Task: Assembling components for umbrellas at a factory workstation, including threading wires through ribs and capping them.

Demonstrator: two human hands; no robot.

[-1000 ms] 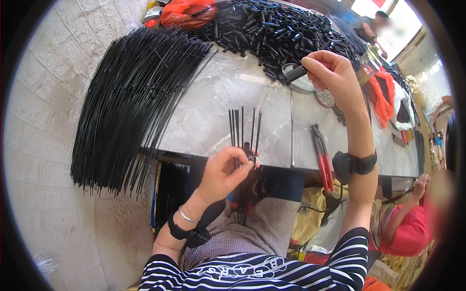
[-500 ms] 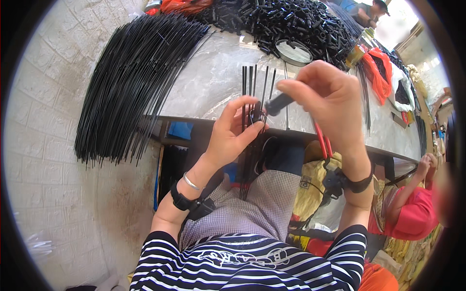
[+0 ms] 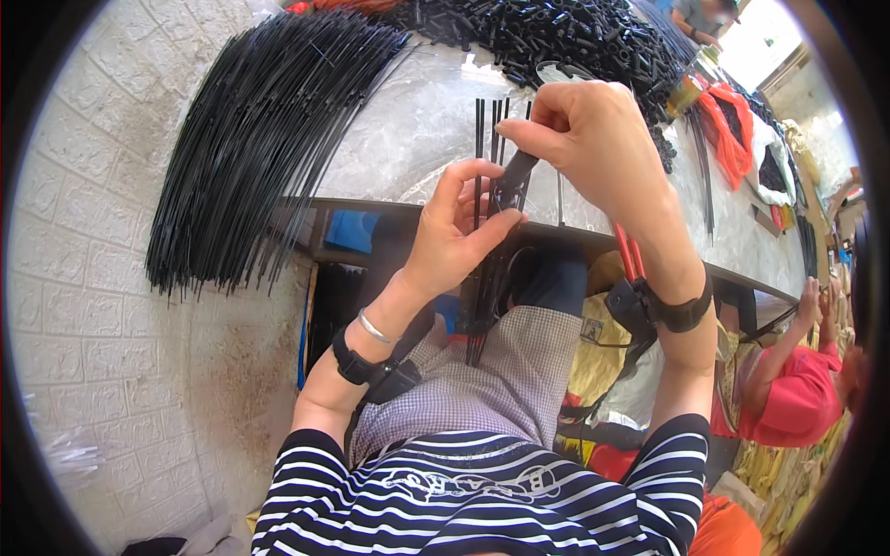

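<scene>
My left hand [image 3: 450, 227] is closed round a small dark hub [image 3: 505, 196] with several thin black rods [image 3: 478, 139] passing up through it. The rods stand roughly upright, and their lower ends come down over my lap. Between the thumb and fingers of my right hand [image 3: 601, 139] is a short black tube [image 3: 519, 169], held tilted. Its lower end meets the hub at my left fingertips; whether it is seated there cannot be told.
A large sheaf of black rods [image 3: 269, 139] overhangs the grey table [image 3: 399, 153] on the left. Black tubes [image 3: 593, 42] are heaped at the back. Right lie red [image 3: 728, 139] and white bags [image 3: 769, 167]. A person in red [image 3: 793, 394] sits at right; another [image 3: 700, 20] is behind.
My right hand has brought the black tube from just apart to touching the hub. Both hands have shifted slightly up in the picture, and the view has moved a little.
</scene>
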